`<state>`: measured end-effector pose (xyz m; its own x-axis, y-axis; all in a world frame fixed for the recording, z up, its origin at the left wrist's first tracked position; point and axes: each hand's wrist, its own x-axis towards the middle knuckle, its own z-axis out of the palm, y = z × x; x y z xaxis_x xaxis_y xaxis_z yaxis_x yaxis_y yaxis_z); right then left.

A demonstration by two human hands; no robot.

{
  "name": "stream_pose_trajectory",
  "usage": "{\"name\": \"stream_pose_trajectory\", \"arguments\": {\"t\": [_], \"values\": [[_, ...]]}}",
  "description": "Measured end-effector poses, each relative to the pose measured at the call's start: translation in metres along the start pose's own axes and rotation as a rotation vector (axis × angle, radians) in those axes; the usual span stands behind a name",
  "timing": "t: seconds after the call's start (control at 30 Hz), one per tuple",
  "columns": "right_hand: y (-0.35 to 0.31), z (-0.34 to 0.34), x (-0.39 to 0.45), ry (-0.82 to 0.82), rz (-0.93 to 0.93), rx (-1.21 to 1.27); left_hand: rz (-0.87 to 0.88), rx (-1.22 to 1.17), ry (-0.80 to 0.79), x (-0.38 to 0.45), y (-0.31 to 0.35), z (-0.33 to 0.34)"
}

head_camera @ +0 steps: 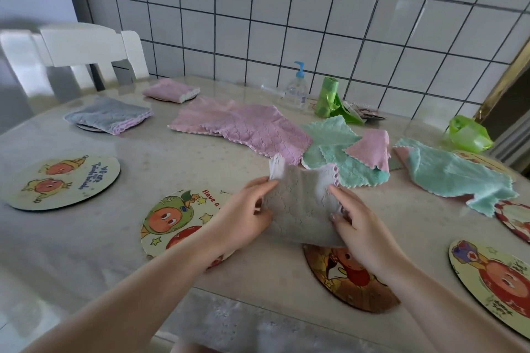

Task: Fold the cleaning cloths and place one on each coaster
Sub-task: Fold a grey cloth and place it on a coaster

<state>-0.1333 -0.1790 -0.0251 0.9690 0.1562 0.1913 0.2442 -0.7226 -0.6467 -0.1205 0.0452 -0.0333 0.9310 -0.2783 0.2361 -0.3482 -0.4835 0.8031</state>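
Both forearms reaching in from the near edge, bare. Left hand (pixel 243 218) pinching the left side of the grey cloth (pixel 301 209), thumb on top, fingers curled under. Right hand (pixel 358 226) gripping the right side, thumb pressed along the lacy edge, fingers tucked beneath. Held half-folded just above the table (pixel 172 152), over the gap between two coasters.

Now by size. Wide table, pale and glossy, tiled wall (pixel 286 23) behind. White chair (pixel 86 46) at the far left corner. Long pink cloth (pixel 243 123) spread flat, mid-table. Teal cloth (pixel 453 175) rumpled to the right, its corner lapping a red coaster (pixel 516 223). Teal-and-pink cloths (pixel 344 149) heaped loosely between those two, just beyond the grey one.

Coasters next: tomato coaster (pixel 57 180) bare at left; green-faced coaster (pixel 172 218) partly under the left wrist; brown coaster (pixel 344 281) below the right hand; yellow-rimmed coaster (pixel 493 281) bare at the near right.

Two jobs done at the far left: folded blue cloth (pixel 109 116) sitting on a coaster, folded pink cloth (pixel 172 89) on another behind it.

Small stuff by the wall: green bag (pixel 467 135), green bag roll (pixel 327 97), pump bottle (pixel 298 89).
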Motion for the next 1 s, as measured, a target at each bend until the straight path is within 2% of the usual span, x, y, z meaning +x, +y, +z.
{"name": "stream_pose_trajectory", "arguments": {"t": [0.13,0.37,0.47,0.6,0.7,0.87,1.0], "values": [[-0.054,0.030,0.015,-0.040,-0.024,0.160,-0.098,-0.140,0.117,-0.013,-0.021,-0.059],[-0.156,0.129,0.042,-0.246,-0.106,0.358,-0.243,-0.020,0.295,-0.061,-0.079,-0.181],[-0.196,0.172,0.056,-0.331,-0.163,0.365,-0.289,0.036,0.350,-0.075,-0.108,-0.231],[-0.236,0.208,0.074,-0.380,-0.219,0.369,-0.370,0.105,0.332,-0.085,-0.140,-0.285],[-0.250,0.235,0.087,-0.327,-0.234,0.319,-0.403,0.143,0.285,-0.084,-0.152,-0.308],[-0.248,0.261,0.100,-0.292,-0.239,0.287,-0.439,0.176,0.155,-0.080,-0.171,-0.322],[-0.249,0.263,0.102,-0.348,-0.224,0.230,-0.435,0.176,0.137,-0.078,-0.180,-0.321]]}}
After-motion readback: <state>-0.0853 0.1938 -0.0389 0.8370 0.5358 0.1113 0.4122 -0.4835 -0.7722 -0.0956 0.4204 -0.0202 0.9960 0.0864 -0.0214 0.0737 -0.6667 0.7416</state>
